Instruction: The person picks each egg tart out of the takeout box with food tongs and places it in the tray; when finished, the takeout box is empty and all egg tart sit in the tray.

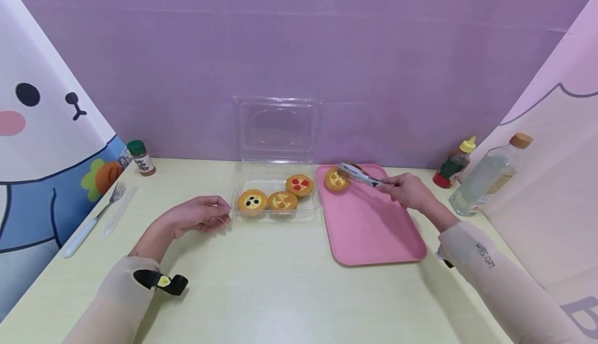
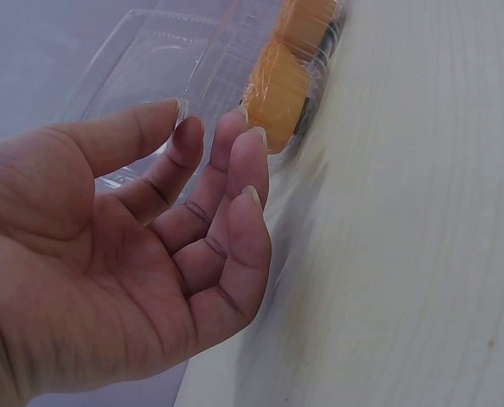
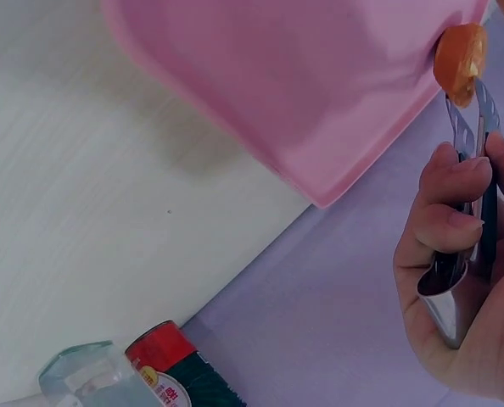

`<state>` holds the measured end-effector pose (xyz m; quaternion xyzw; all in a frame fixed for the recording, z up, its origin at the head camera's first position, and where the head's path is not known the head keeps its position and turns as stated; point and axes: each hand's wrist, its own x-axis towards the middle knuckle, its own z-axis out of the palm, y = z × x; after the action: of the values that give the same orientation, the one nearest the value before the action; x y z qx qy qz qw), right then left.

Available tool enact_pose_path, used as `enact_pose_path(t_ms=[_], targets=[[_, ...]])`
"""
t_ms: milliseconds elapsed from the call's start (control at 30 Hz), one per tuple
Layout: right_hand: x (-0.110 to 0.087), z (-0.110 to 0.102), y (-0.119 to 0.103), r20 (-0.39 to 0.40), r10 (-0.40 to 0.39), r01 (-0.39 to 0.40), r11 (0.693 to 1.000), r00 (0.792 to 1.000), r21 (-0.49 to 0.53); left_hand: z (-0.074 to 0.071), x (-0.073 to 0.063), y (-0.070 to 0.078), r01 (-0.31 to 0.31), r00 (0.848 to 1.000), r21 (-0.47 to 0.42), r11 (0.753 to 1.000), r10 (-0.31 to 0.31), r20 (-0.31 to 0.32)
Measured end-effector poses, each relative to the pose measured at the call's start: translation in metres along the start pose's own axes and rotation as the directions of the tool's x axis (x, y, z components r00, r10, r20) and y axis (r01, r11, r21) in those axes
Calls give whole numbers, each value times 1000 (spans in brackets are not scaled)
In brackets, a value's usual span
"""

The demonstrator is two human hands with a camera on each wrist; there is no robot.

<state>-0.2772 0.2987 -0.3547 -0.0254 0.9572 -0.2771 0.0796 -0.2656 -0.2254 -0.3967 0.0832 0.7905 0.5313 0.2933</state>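
My right hand [image 1: 411, 191] grips metal serving tongs [image 1: 359, 173] with dark handles. Their tips meet a yellow-topped tart [image 1: 336, 179] at the far left corner of the pink tray [image 1: 374, 235]; the right wrist view shows the tart [image 3: 461, 64] at the ends of the tongs [image 3: 462, 127]. My left hand [image 1: 198, 214] holds nothing, its fingers loosely bent right by the left edge of a clear plastic clamshell box [image 1: 299, 214]. Inside the box lie a tart with dark dots [image 1: 253, 201], a yellow-topped tart [image 1: 282, 202] and a red-topped tart [image 1: 299, 184].
The box's lid [image 1: 280, 131] stands raised against the purple backdrop. A fork [image 1: 95, 219], a wrapped clear utensil [image 1: 118, 211] and a green-capped spice jar [image 1: 141, 158] are at the left. A yellow-topped sauce bottle [image 1: 454, 165] and a corked clear bottle [image 1: 488, 178] stand at the right.
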Motion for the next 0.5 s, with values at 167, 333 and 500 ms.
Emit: enact_pose_path(t_ms=[167,333,500], targets=[[1,-1,2,-5,-3,3,1000,1000,-6,0,-1,1,2,1000,3,1000,-2,0],[1,-2,4,-6,0,0,1000,1000,-20,0,-1,1,3,1000,5,1000,-3,0],[1,-2,5,-8,6,-7,1000,1000,-26,1,0,0,3,1000,3,1000,-3,1]])
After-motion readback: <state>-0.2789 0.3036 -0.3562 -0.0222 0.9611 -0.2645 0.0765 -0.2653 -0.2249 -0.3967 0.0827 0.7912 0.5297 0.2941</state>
